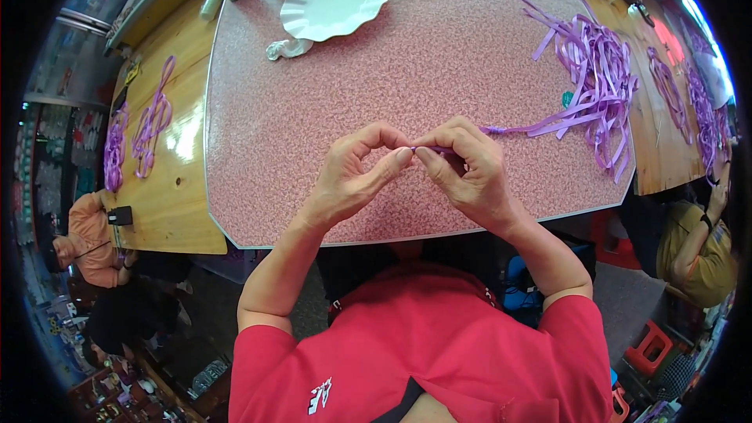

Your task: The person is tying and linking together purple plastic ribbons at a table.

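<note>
Both hands meet over the near middle of the pink speckled table (313, 102), thumbs and forefingers pinched close together. My left hand (359, 166) is closed on the end of a purple ribbon. Beside it, my right hand (468, 163) pinches the same purple ribbon (445, 150), partly hidden by the fingers. A purple ribbon piece with a knotted or coiled part (493, 131) lies just past my right hand and leads toward a loose heap of purple ribbons (599, 78) at the right of the table.
A white scalloped plate (335, 3) stands at the back, with a crumpled white wrapper (288, 48) by it. A small green item (567, 99) touches the ribbon heap. More purple ribbons (151, 125) lie on the wooden table at left. People sit at left (94, 227) and right (693, 254).
</note>
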`<control>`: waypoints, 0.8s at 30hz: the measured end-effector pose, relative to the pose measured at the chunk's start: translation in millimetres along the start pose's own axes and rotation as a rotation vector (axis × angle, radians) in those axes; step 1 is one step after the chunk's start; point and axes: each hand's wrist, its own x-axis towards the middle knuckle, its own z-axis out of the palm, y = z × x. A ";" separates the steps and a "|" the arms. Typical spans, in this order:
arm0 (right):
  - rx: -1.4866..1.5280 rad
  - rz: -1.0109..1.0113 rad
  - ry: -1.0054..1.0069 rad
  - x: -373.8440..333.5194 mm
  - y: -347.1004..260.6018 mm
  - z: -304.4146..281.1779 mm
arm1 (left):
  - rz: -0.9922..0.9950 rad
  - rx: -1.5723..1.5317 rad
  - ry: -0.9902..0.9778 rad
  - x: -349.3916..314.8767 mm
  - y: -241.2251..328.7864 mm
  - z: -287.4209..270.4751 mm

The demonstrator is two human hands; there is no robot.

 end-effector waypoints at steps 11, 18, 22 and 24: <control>0.028 0.003 0.019 -0.8 1.5 3.0 | 0.155 0.042 0.029 1.4 -2.7 2.3; 0.048 0.036 0.012 -1.7 1.3 3.3 | 0.310 0.266 0.010 1.5 1.6 0.1; 0.118 0.085 0.031 -2.6 2.3 6.0 | 0.368 0.239 0.105 3.1 0.1 2.8; 0.120 0.086 0.028 -2.6 3.4 6.7 | 0.469 0.371 0.040 5.4 -1.1 -1.7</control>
